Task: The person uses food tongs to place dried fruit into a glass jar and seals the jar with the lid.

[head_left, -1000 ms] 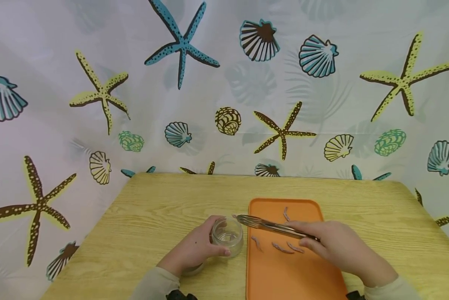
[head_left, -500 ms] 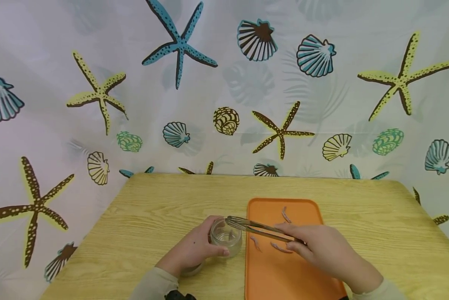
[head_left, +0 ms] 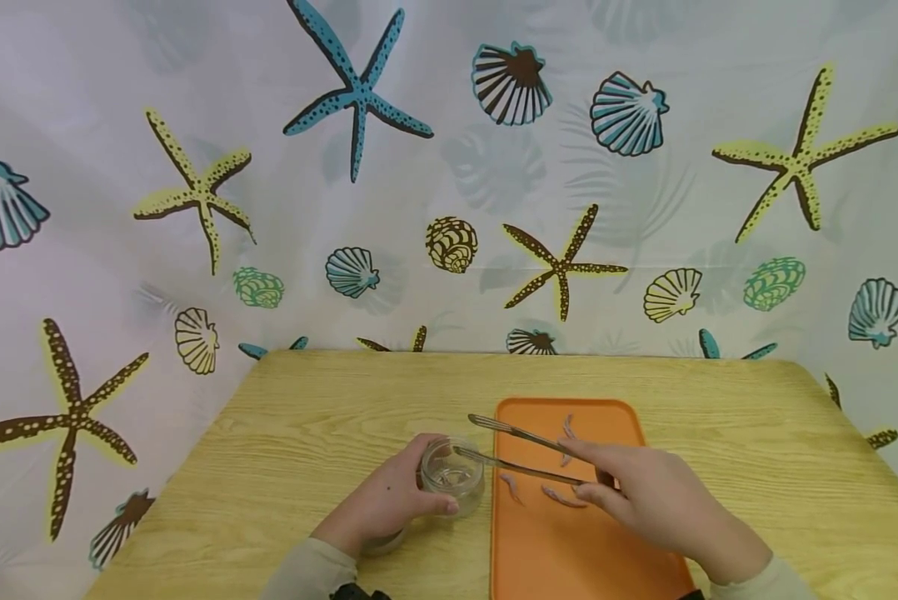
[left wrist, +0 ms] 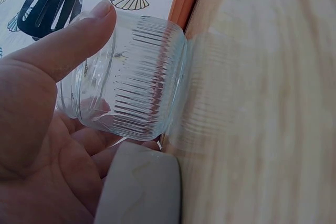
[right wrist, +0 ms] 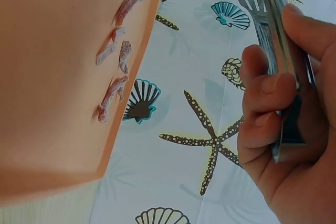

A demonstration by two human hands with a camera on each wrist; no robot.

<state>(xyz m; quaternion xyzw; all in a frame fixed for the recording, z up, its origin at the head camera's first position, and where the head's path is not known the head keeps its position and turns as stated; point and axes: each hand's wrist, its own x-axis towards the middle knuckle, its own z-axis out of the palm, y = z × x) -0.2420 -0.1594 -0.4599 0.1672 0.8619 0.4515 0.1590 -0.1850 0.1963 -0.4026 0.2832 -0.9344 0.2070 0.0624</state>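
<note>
From where I stand, the right hand (head_left: 655, 504) has come nearer the glass jar (head_left: 456, 478), and the tongs (head_left: 524, 467), their arms close together a second ago, now spread wide, baring a purplish strip (head_left: 566, 458) between them.

Bare left hand (head_left: 387, 495) and bare right hand (head_left: 655, 497). The left sleeve (head_left: 310, 572) and right sleeve (head_left: 765, 582) are plain, long and pale beige. The left fitting (head_left: 354, 592) and right fitting (head_left: 693, 595), both black, appear beside the sleeves, partly out of view.
</note>
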